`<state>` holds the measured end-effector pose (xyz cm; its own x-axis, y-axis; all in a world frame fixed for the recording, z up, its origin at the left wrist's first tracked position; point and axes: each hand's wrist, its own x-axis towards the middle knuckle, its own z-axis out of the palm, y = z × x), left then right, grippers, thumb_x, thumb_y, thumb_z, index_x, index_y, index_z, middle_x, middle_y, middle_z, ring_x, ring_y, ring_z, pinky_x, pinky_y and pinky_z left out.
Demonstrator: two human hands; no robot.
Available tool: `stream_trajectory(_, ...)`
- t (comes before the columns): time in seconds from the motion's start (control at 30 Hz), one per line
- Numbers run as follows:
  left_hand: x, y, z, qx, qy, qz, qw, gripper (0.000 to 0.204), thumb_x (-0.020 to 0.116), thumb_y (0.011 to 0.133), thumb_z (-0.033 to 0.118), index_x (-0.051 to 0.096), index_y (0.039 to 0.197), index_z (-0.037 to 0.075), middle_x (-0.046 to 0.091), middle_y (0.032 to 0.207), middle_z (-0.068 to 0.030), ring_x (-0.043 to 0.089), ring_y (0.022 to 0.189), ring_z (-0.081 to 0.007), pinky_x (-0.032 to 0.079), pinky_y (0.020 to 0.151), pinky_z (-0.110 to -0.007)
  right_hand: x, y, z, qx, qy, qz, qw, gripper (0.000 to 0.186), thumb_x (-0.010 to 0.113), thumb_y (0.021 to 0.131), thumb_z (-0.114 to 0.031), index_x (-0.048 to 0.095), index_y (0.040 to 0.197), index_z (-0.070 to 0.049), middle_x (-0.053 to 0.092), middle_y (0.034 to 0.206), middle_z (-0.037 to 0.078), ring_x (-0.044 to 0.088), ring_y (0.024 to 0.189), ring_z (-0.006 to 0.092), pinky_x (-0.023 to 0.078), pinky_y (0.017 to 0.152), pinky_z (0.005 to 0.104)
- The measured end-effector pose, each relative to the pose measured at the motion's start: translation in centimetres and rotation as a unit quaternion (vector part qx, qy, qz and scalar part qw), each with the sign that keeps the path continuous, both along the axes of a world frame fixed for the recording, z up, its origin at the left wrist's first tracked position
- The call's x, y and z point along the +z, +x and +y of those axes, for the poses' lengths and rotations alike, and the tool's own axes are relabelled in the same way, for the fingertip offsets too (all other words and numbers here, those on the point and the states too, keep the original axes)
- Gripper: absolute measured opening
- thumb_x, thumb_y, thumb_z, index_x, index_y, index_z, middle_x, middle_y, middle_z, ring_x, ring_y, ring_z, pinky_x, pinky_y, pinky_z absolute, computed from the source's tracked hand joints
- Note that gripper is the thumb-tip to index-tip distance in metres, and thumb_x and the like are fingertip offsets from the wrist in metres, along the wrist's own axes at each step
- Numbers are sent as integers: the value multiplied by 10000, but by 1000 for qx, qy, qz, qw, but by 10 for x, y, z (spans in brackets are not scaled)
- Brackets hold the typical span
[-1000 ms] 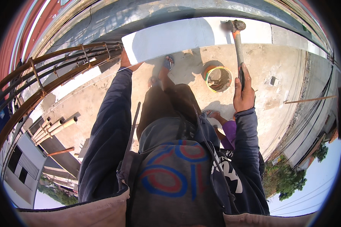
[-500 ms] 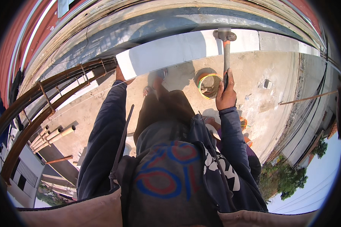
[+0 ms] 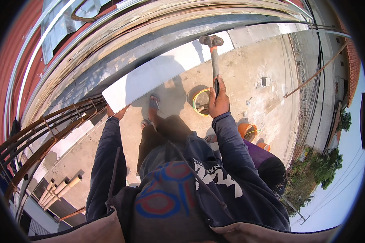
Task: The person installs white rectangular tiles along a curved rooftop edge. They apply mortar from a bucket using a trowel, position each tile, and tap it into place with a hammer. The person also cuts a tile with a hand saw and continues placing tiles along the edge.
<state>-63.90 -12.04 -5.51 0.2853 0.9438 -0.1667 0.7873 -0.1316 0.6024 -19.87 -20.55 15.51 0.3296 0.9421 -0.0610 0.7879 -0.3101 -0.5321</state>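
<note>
A long white block (image 3: pixel 150 77) lies along the top of the low wall. My left hand (image 3: pixel 117 112) grips its near left end, some fingers hidden behind the block. My right hand (image 3: pixel 220 101) is wrapped round the dark grip of a hammer (image 3: pixel 214 62). The hammer's double-ended head, with orange at its neck, is held over the block's right part; its shadow falls on the white face. A taut string runs along the block's lower edge.
Below the wall stand a yellow-rimmed bucket (image 3: pixel 200 102) and an orange bucket (image 3: pixel 247 131). Rusty rebar cages (image 3: pixel 48 125) reach in from the left, above bamboo poles (image 3: pixel 65 189). A person in purple (image 3: pixel 260 160) is close at my right. A greyer block (image 3: pixel 247 35) adjoins the white one.
The view has swung, shifting the scene leftward. The hammer head, blurred at the block before, now looks sharp and apart from its shadow. My left hand stays at the block's end.
</note>
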Motion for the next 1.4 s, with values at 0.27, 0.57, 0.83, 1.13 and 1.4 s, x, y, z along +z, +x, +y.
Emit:
stream_trajectory(0.27, 11, -1, -22, 67, -70, 23, 995, 796, 817, 836, 608, 656, 1374, 44, 659, 1373, -230, 635, 1247, -400, 515, 1037, -468, -23, 3, -1, -27, -28, -3, 999, 717, 568, 1048, -181, 239, 1654, -380, 737, 1136, 257, 719, 912, 489, 577, 802, 564)
stream_trajectory(0.57, 170, 72, -108, -47, -121, -65, 989, 380, 715, 969, 341, 761, 1225, 65, 752, 1229, -195, 698, 1178, -360, 524, 1037, -445, -35, -11, 1, -67, -40, 26, 997, 746, 578, 1048, -205, 210, 1657, -427, 729, 904, 285, 725, 874, 488, 564, 813, 569)
stream_trajectory(0.83, 221, 148, 38, -90, 24, 213, 973, 559, 548, 1033, 307, 516, 1541, 76, 509, 1589, -193, 466, 1458, -453, 419, 1203, -486, -14, -8, 3, -18, 6, 82, 996, 633, 548, 1066, -235, 300, 1644, -299, 720, 1180, 279, 705, 966, 518, 570, 815, 569)
stream_trajectory(1.13, 210, 169, 27, -78, -18, 329, 941, 707, 597, 980, 267, 386, 1621, 58, 352, 1695, -186, 323, 1543, -486, 396, 1211, -571, 14, 58, 17, 140, 199, 144, 959, 619, 573, 1053, -121, 366, 1637, -140, 687, 1351, 231, 706, 1176, 415, 593, 923, 445)
stream_trajectory(1.4, 218, 174, 42, -68, -88, 317, 942, 704, 552, 953, 164, 370, 1629, 85, 349, 1697, -175, 292, 1556, -481, 379, 1254, -452, 4, 121, 54, 210, -57, 159, 963, 582, 580, 1045, -164, 424, 1603, -217, 700, 1306, 228, 721, 1032, 459, 595, 851, 488)
